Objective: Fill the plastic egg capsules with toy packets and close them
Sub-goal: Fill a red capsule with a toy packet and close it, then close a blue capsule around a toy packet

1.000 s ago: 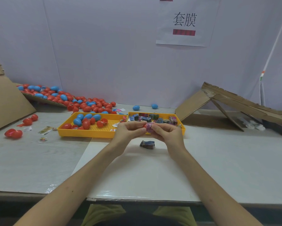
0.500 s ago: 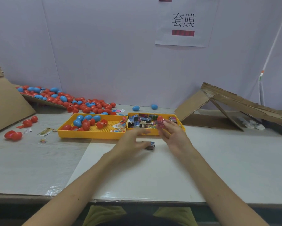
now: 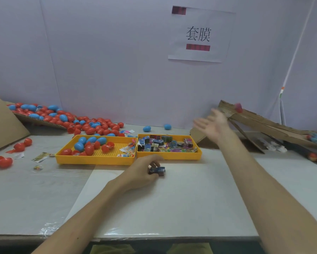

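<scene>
The left hand (image 3: 141,174) was down on the white sheet (image 3: 181,202) just in front of the packet tray (image 3: 169,157), fingers curled around a small dark toy packet (image 3: 159,170) that lay touching the sheet, so that was a real hold and not a hover. The right hand (image 3: 213,124) was up and off to the right of the packet tray, fingers spread and holding nothing. Beyond it a blurred red capsule (image 3: 238,107) showed at the top of the cardboard ramp (image 3: 263,123), clear of the hand; whether it touched the ramp could not be told. By my reading the packet was the thing in hand, and it looked light and crumpled, a film wrapper that would squash rather than break but could slide under the fingertips. The best hold was a pinch across its folded middle, keeping it bunched small enough to drop into a half shell. The shell for it waited in the egg tray (image 3: 93,160), touching the packet tray's left side, where red and blue capsules (image 3: 89,149) lay heaped. Those looked hard, smooth and round, so likely to roll or squirt out. I'd have taken one around its widest part and pressed the halves together squarely along the seam.
</scene>
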Tool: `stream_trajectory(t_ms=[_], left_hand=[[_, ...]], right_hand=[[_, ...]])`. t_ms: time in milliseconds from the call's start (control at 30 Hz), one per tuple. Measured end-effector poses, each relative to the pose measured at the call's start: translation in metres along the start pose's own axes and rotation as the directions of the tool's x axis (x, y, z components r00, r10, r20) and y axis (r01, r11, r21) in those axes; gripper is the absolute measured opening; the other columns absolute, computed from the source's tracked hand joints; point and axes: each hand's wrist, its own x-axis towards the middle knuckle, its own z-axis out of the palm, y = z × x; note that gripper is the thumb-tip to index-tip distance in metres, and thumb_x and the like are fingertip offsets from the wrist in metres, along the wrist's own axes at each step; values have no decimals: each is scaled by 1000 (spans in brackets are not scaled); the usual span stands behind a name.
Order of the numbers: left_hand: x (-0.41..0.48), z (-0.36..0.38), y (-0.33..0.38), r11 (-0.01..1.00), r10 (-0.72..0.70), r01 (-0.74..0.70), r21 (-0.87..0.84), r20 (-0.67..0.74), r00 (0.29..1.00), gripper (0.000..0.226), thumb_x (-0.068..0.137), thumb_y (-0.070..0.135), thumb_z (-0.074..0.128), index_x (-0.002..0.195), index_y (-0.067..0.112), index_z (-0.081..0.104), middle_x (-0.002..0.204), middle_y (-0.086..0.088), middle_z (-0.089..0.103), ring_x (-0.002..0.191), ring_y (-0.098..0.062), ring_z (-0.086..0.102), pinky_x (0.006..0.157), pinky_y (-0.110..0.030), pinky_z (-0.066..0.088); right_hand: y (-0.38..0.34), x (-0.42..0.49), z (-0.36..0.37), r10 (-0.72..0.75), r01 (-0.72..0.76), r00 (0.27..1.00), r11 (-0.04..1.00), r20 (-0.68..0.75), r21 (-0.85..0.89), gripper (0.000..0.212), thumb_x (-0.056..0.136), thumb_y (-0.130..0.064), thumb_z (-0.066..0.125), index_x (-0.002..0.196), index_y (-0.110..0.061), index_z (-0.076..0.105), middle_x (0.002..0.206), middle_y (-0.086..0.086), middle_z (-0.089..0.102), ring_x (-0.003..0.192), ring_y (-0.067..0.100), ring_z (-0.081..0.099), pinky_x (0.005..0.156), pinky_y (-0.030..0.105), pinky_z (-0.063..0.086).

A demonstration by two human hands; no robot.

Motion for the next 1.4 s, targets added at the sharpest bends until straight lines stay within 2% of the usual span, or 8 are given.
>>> stream_trajectory(t_ms=[100, 167, 267, 367, 567, 767, 1233, 1400], left_hand=[[1, -2, -1, 999, -51, 50, 17, 10, 999, 56, 90, 9, 68, 139, 31, 49, 108, 16, 64, 103, -1, 60, 78, -8, 48], [1, -4, 0, 997, -77, 77, 9, 12, 997, 65, 90, 11, 69, 145, 31, 41, 105, 19, 63, 100, 1, 60, 76, -5, 45], [1, -3, -1, 997, -77, 77, -1, 8, 997, 75, 89, 11, 72, 149, 32, 32, 100, 20, 63, 96, 6, 60, 75, -2, 43], [2, -3, -1, 997, -74, 74, -5, 7, 997, 78, 88, 11, 75, 150, 30, 31, 99, 19, 64, 93, 8, 61, 75, -1, 43], [4, -5, -1, 998, -68, 68, -2, 2, 998, 77, 87, 11, 76, 149, 29, 34, 101, 17, 67, 92, 13, 60, 75, -3, 44], [4, -4, -4, 998, -69, 69, -9, -13, 998, 74, 87, 8, 77, 146, 28, 38, 103, 11, 69, 97, 0, 63, 75, -5, 46], [5, -2, -6, 998, -62, 62, 30, -10, 998, 59, 89, 8, 75, 136, 31, 48, 98, 23, 64, 92, 8, 61, 76, -8, 47], [5, -2, -8, 998, -61, 61, 19, -13, 998, 58, 88, 7, 75, 134, 33, 50, 97, 22, 65, 92, 9, 61, 80, -12, 50]], right_hand=[[57, -21, -4, -91, 111, 994, 887, 66, -449, 23, 103, -12, 49, 119, -6, 65, 110, 14, 72, 94, 25, 69, 81, 33, 57], [89, -38, -6, -155, 249, 966, 777, 207, -578, 20, 99, -4, 54, 100, -11, 73, 85, 0, 77, 76, 16, 69, 66, 25, 55], [124, -55, -15, -195, 515, 852, 481, 486, -709, 29, 88, 3, 63, 90, -22, 77, 87, -9, 75, 79, 9, 67, 69, 18, 50], [136, -63, -21, -69, 613, 782, 269, 620, -743, 42, 79, 4, 62, 105, -24, 78, 104, -10, 71, 87, 8, 65, 69, 14, 45], [135, -67, -23, -9, 614, 772, 274, 636, -741, 48, 75, 5, 54, 103, -23, 81, 94, -11, 71, 87, 8, 64, 63, 12, 43], [133, -66, -23, -8, 585, 788, 320, 615, -745, 39, 78, 4, 61, 101, -21, 82, 98, -2, 75, 89, 11, 67, 66, 14, 46], [129, -59, -26, -8, 577, 797, 302, 604, -759, 27, 76, -5, 77, 96, -23, 83, 93, -6, 76, 89, 7, 70, 71, 18, 54], [126, -58, -29, -71, 552, 826, 296, 559, -779, 14, 72, -6, 81, 75, -20, 80, 82, -6, 76, 79, 7, 71, 70, 24, 55]])
